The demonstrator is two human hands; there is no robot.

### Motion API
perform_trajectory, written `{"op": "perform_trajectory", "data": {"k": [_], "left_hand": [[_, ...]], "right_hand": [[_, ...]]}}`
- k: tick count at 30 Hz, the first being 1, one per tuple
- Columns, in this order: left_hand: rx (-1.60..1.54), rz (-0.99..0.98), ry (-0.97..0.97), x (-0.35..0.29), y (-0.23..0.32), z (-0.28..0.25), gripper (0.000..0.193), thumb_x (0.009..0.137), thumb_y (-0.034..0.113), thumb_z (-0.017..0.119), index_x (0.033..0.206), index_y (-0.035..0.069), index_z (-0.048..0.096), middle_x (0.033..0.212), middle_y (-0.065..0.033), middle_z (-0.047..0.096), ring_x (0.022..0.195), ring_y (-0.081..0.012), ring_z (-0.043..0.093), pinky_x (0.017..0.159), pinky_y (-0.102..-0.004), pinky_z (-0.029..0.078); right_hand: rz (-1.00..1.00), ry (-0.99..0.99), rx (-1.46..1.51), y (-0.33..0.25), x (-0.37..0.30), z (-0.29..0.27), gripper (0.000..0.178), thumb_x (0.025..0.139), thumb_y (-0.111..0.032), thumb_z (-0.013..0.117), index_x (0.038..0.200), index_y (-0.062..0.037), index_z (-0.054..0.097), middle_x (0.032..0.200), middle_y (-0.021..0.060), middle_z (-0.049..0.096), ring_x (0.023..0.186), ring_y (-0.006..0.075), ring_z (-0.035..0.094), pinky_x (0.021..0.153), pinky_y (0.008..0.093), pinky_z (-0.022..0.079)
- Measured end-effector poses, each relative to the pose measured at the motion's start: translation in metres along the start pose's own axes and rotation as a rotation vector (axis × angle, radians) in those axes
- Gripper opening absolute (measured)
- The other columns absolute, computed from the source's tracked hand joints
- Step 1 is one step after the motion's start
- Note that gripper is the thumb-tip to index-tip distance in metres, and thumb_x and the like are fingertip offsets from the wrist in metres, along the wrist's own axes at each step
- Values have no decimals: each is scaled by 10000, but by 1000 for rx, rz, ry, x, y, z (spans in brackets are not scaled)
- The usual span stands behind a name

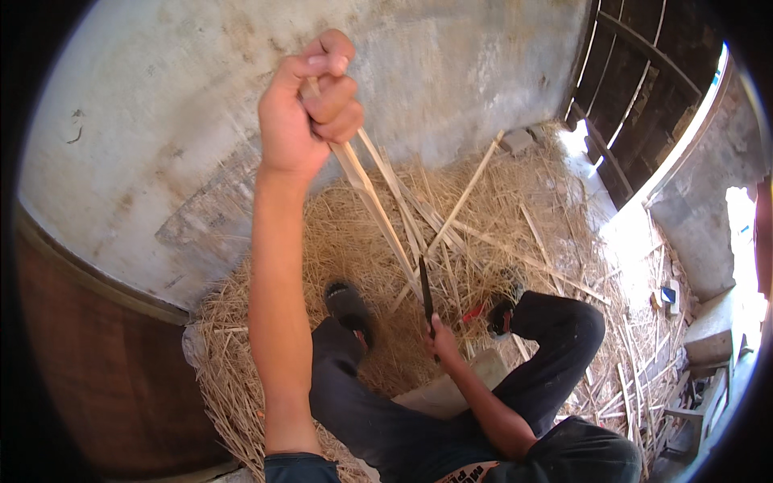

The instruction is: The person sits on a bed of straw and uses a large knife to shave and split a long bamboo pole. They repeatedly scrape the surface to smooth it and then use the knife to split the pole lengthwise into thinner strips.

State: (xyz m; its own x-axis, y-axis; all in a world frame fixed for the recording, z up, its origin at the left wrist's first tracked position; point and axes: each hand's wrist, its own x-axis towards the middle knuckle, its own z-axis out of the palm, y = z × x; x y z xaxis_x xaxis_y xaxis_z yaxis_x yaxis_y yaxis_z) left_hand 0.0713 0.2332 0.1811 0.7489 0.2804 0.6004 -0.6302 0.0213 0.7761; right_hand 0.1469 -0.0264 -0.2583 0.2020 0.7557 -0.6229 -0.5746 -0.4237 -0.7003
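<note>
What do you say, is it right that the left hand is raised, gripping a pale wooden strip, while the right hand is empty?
Not quite: the head view shows the right hand isn't empty; it holds a dark knife-like tool. The raised left hand does grip a pale wooden strip.

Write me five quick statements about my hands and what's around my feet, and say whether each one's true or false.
1. Your left hand grips a pale strip. True.
2. Your left hand is lower in the picture than your right hand. False: it is raised well above it.
3. Your right hand holds a dark, slender tool. True.
4. Straw-like litter lies around your feet. True.
5. Both feet are bare. False: they are in dark footwear.
</note>
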Motion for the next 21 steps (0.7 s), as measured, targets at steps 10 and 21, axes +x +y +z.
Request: {"op": "perform_trajectory", "data": {"k": [10, 21], "left_hand": [[-121, -46, -195, 6, 1, -8, 169, 1028, 184, 397, 865, 144, 409, 457, 70, 232, 349, -67, 146, 343, -271, 113], [-101, -32, -145, 0, 3, -9, 176, 1020, 174, 396, 845, 154, 396, 459, 72, 228, 347, -67, 129, 341, -267, 105]], "right_hand": [[-595, 73, 118, -53, -48, 33, 530, 1108, -546, 358, 845, -101, 474, 655, -6, 431, 533, 108, 411, 515, 291, 348], [-621, 91, 267, -70, -47, 29, 462, 1124, -468, 362, 843, -113, 455, 639, -6, 431, 495, 91, 381, 443, 269, 289]]}}
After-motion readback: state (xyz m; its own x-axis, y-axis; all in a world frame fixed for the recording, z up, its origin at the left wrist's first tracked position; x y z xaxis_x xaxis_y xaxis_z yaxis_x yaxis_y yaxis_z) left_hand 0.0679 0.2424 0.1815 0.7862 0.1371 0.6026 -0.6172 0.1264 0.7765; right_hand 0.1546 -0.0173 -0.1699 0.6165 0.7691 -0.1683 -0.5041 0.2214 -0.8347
